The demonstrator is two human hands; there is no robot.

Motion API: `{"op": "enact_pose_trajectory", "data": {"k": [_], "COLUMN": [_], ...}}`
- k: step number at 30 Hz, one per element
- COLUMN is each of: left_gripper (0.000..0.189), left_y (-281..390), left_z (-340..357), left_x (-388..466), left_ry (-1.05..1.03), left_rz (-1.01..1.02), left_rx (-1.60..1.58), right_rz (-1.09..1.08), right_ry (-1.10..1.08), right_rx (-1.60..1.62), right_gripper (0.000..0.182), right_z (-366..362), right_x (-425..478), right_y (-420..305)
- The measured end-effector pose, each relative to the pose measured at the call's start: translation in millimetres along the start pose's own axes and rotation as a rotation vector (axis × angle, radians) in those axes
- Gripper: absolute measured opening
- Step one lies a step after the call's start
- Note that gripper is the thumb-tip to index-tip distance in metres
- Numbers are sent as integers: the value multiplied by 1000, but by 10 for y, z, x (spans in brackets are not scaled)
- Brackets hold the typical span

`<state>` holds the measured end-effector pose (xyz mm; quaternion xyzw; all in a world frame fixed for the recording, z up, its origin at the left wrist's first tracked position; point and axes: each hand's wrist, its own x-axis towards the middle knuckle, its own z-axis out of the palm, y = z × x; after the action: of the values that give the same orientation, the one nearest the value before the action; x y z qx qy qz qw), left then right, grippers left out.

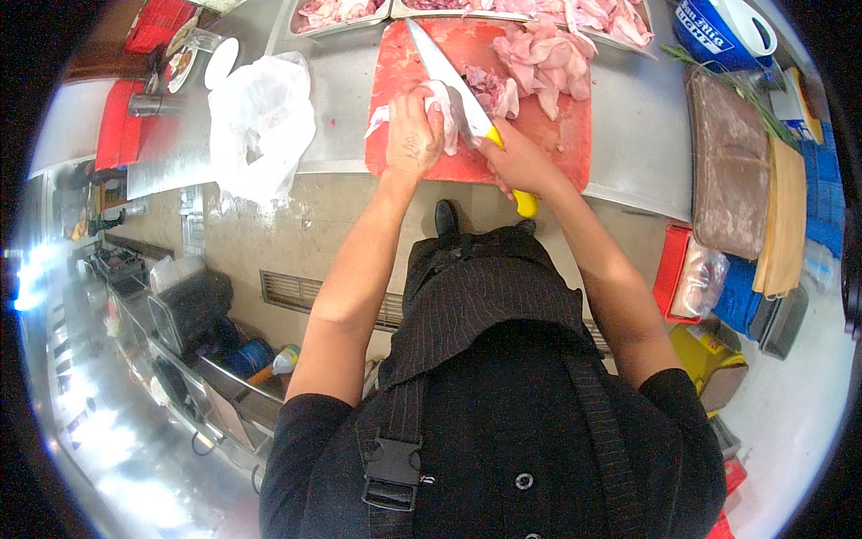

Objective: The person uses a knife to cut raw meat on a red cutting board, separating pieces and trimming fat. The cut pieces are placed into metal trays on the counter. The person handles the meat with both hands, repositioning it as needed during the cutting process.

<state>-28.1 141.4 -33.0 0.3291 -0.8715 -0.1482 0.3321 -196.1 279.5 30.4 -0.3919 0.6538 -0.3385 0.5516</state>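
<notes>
My left hand (412, 138) presses on a piece of raw chicken (441, 111) lying on a red cutting board (397, 64). In my right hand (515, 158) is the yellow handle of a chef's knife (444, 64). Its broad blade slants up and to the left, just right of the chicken piece, with the tip near the board's far edge. Whether the edge touches the meat cannot be made out. Beyond the blade lie a darker, bony chicken piece (486, 87) and a heap of pale raw chicken pieces (545, 60).
Metal trays (397, 9) of raw chicken line the board's far side. A white plastic bag (259, 121) hangs over the steel counter's (340, 114) near edge at left. On the right are a blue bucket (714, 34), a brown board (728, 162) and a wooden board (781, 215).
</notes>
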Motion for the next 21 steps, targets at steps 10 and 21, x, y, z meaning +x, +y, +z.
{"op": "enact_pose_trajectory", "data": {"k": [10,21], "left_gripper": [29,27], "left_y": [25,2], "left_z": [26,37], "left_x": [-8,-6], "left_ry": [56,37], "left_rz": [5,-15], "left_rx": [70,120], "right_rz": [68,-3], "right_ry": [-34,143], "right_rx": [108,74], "right_gripper": [23,29], "right_z": [187,622], "right_x": [-498,-450], "right_y": [347,549]}}
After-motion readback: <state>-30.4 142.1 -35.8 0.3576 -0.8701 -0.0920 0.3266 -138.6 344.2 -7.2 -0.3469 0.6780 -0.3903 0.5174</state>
